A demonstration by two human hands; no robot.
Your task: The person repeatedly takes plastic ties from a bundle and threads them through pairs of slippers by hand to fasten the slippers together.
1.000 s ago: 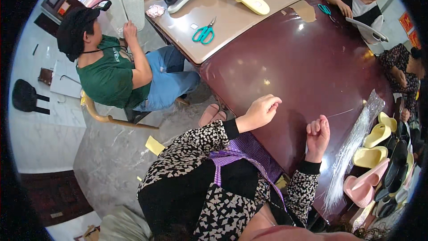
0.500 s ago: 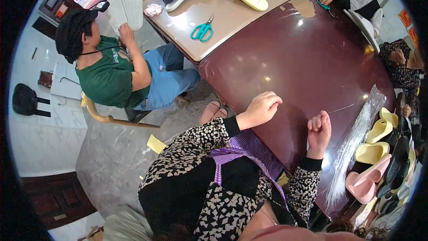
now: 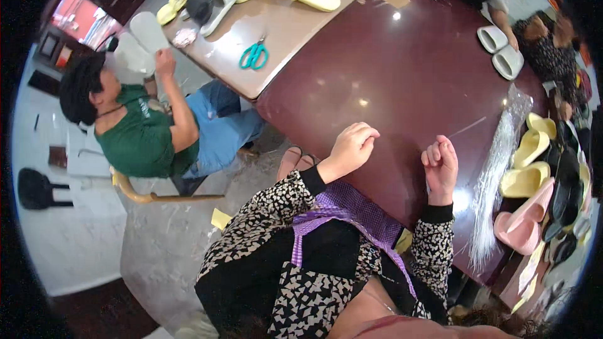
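My left hand is over the dark red table near its front edge, fingers pinched; anything between them is too small to make out. To its right, my right hand is closed with the fingertips up. From those fingertips a thin clear strand sticks out to the upper right. Beside the right hand lies a bundle of thin clear strands in a clear plastic sleeve. Both hands are apart from each other.
Yellow slides, a pink slide and black ones line the right side. Teal-handled scissors lie on the beige table, near more slippers. A person in green holds white slides. Another person touches white slides at far right.
The whole view has shifted. The white slides at the far right, held tilted before, now rest on the table under a person's hand. My hands keep nearly the same pose.
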